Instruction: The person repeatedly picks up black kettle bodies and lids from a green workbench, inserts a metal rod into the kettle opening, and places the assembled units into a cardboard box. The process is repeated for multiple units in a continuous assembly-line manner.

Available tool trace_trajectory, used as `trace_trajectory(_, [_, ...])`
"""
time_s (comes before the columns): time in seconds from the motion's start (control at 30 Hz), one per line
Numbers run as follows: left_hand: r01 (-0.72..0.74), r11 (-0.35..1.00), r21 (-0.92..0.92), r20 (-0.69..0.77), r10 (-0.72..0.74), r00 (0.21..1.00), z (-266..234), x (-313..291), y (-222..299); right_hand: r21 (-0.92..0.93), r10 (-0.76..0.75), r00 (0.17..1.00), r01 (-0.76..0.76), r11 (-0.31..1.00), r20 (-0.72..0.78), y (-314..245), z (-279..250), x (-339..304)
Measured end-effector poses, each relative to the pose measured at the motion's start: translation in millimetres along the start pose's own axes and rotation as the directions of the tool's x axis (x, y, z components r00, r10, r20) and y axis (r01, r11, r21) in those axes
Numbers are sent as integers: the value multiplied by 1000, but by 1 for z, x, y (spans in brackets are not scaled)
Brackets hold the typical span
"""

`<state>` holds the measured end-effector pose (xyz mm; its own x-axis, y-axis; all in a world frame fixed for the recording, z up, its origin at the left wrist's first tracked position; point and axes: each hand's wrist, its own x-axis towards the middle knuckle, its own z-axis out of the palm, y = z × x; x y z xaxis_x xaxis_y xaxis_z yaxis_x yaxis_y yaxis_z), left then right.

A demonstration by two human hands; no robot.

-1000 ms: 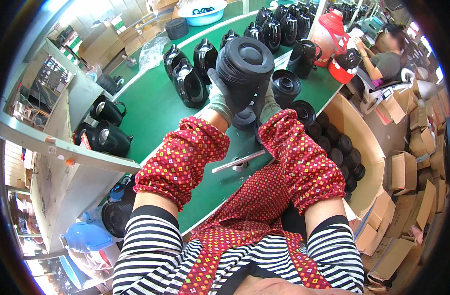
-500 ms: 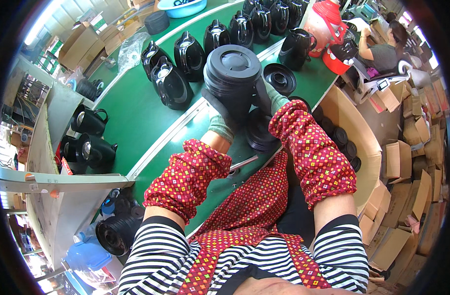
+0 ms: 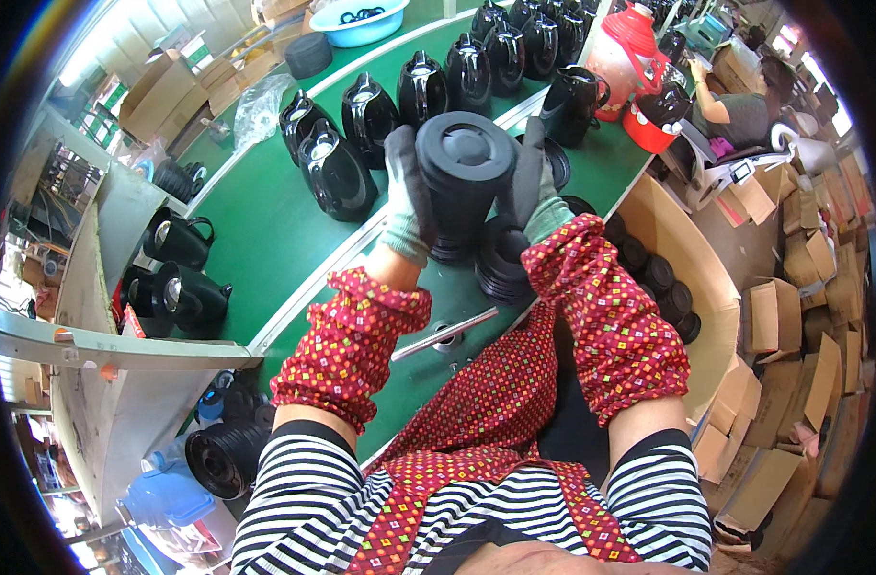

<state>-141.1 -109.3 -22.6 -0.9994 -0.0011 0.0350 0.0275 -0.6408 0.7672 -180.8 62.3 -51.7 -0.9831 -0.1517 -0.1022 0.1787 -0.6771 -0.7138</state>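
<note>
Gloved fingers of the left hand (image 3: 409, 187) and right hand (image 3: 532, 182) point up nearly straight, flanking a stack of round black lids (image 3: 465, 149) at the frame's upper centre; whether they press its sides I cannot tell. Just below right sits a second black stack (image 3: 501, 261), and glossy black jugs (image 3: 337, 177) line the green table (image 3: 256, 220) above.

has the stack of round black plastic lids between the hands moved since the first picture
Yes, the stack is lower in view, judged against the red-and-white thermos flask.
</note>
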Motion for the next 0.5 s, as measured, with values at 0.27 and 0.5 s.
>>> trace_trajectory(0.27, [-217,937,273,48,212,976,4,10,-4,-77,-202,973,211,974,108,-13,17,-3])
trace_trajectory(0.5, [-534,649,542,386,372,844,45,-80,-21,-772,-423,815,545,326,397,-70,-6,-97])
